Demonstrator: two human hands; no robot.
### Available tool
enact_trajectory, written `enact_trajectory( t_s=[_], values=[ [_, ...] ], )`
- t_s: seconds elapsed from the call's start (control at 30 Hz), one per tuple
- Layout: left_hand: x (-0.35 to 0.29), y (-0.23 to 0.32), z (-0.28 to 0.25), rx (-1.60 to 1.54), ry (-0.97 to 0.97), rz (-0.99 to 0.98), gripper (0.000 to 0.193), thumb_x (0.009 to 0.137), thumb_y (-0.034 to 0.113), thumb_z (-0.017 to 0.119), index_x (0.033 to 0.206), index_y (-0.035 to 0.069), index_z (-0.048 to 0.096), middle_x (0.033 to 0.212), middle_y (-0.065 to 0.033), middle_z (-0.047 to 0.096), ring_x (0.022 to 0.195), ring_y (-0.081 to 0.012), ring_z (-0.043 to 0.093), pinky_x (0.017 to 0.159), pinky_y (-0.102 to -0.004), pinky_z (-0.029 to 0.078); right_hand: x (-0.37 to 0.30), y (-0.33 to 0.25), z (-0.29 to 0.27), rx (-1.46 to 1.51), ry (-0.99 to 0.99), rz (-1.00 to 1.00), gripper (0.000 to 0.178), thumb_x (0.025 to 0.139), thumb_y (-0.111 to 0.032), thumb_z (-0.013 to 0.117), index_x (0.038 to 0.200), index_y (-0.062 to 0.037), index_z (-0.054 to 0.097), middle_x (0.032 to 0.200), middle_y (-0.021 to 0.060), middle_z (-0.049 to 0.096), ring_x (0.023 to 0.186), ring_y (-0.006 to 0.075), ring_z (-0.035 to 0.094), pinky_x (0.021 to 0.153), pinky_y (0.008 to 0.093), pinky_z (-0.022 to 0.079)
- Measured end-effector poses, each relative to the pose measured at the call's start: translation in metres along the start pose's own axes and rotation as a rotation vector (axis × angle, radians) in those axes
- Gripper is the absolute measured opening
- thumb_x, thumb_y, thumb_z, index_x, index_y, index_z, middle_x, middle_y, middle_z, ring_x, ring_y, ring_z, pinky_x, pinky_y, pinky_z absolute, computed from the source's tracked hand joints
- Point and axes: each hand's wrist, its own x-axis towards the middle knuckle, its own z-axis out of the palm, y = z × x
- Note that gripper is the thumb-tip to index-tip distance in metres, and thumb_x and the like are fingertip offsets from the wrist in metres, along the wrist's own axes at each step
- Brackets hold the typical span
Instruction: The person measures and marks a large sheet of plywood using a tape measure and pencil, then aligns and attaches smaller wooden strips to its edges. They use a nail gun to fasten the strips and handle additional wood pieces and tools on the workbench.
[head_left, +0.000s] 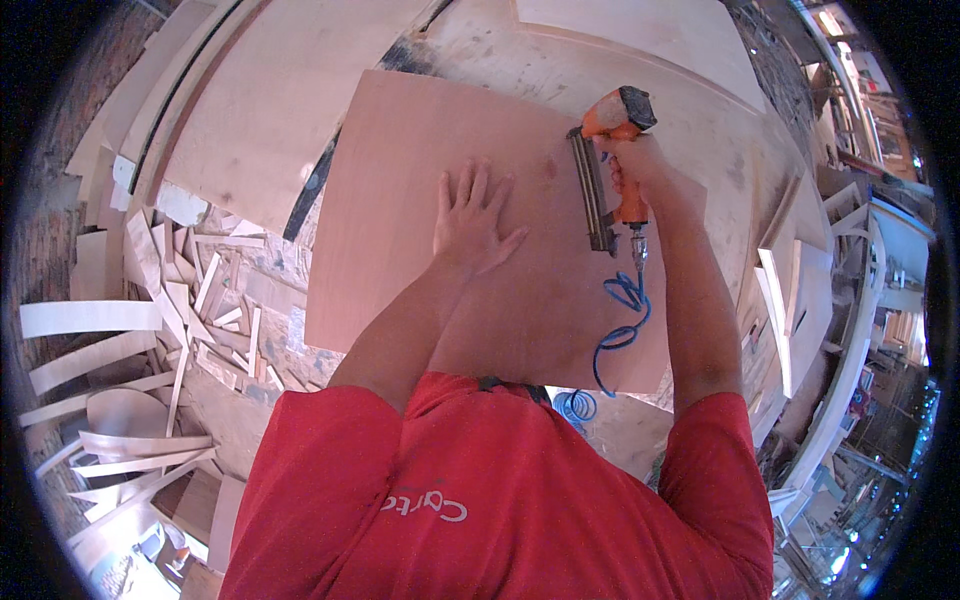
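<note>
A flat reddish-brown plywood panel [390, 200] lies on the workbench in front of me. My left hand [474, 218] rests flat on it near the middle, fingers spread. In my right hand [632, 170] is an orange nail gun [618, 115], gripped by its handle over the panel's right side. The gun's long dark magazine [594, 195] points back toward me. Whether its nose touches the panel I cannot tell. A coiled blue air hose [612, 338] runs from a metal fitting at the handle's base, over the panel and down past its near edge.
Scrap wood strips and offcuts [215, 310] lie heaped at the left, with several curved wooden pieces [90, 320] beyond. Larger pale boards [270, 120] lie at the far left, and another sheet [650, 40] at the back. Wooden strips [775, 310] stand at the right.
</note>
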Motion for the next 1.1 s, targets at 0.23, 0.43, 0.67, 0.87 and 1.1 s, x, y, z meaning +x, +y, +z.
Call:
enact_trajectory(
  t_s=[0.23, 0.43, 0.67, 0.87, 1.1],
  values=[
    [0.002, 0.001, 0.005, -0.001, 0.021, 0.008, 0.08, 0.095, 0.068, 0.04, 0.159, 0.02, 0.028, 0.167, -0.0139, 0.013, 0.155, -0.0321, 0.005, 0.122, -0.0591, 0.001, 0.02, 0.004, -0.007, -0.249, -0.022, -0.143, 0.026, 0.089, -0.023, 0.074, 0.083, -0.0041, 0.058, 0.061, 0.0022, 0.048, 0.046, 0.0165, 0.049, 0.042, 0.0339, 0.039],
    [0.003, -0.001, 0.013, 0.003, 0.057, 0.015, 0.08, 0.095, 0.068, 0.04, 0.159, 0.021, 0.027, 0.167, -0.0139, 0.013, 0.155, -0.0319, 0.006, 0.122, -0.0594, 0.002, 0.013, -0.002, -0.006, -0.256, -0.044, -0.14, 0.024, 0.089, -0.021, 0.074, 0.083, -0.0048, 0.057, 0.061, 0.0014, 0.048, 0.047, 0.0148, 0.048, 0.041, 0.0326, 0.039],
    [0.001, 0.0, 0.007, -0.004, 0.045, 0.004, 0.08, 0.094, 0.067, 0.043, 0.159, 0.021, 0.028, 0.167, -0.014, 0.014, 0.155, -0.0321, 0.007, 0.122, -0.0602, 0.003, 0.039, 0.021, -0.01, -0.422, -0.026, -0.196, 0.021, 0.09, -0.021, 0.072, 0.086, -0.0068, 0.057, 0.06, -0.0001, 0.047, 0.046, 0.015, 0.047, 0.042, 0.0337, 0.039],
    [0.003, 0.002, 0.009, 0.028, 0.032, 0.02, 0.082, 0.094, 0.067, 0.043, 0.159, 0.022, 0.026, 0.166, -0.0144, 0.015, 0.155, -0.0336, 0.006, 0.122, -0.06, 0.002, 0.023, 0.028, -0.014, -0.384, -0.039, -0.171, 0.02, 0.09, -0.023, 0.072, 0.089, -0.0084, 0.057, 0.06, -0.0006, 0.046, 0.048, 0.0148, 0.048, 0.045, 0.0331, 0.041],
    [0.003, -0.001, 0.012, 0.028, 0.064, 0.008, 0.081, 0.094, 0.067, 0.043, 0.159, 0.021, 0.026, 0.166, -0.0147, 0.015, 0.155, -0.0339, 0.007, 0.122, -0.06, 0.003, -0.035, -0.001, -0.001, -0.432, -0.019, -0.137, 0.023, 0.09, -0.025, 0.073, 0.084, -0.0067, 0.061, 0.058, 0.0003, 0.051, 0.051, 0.0155, 0.053, 0.048, 0.0341, 0.043]
  ],
)
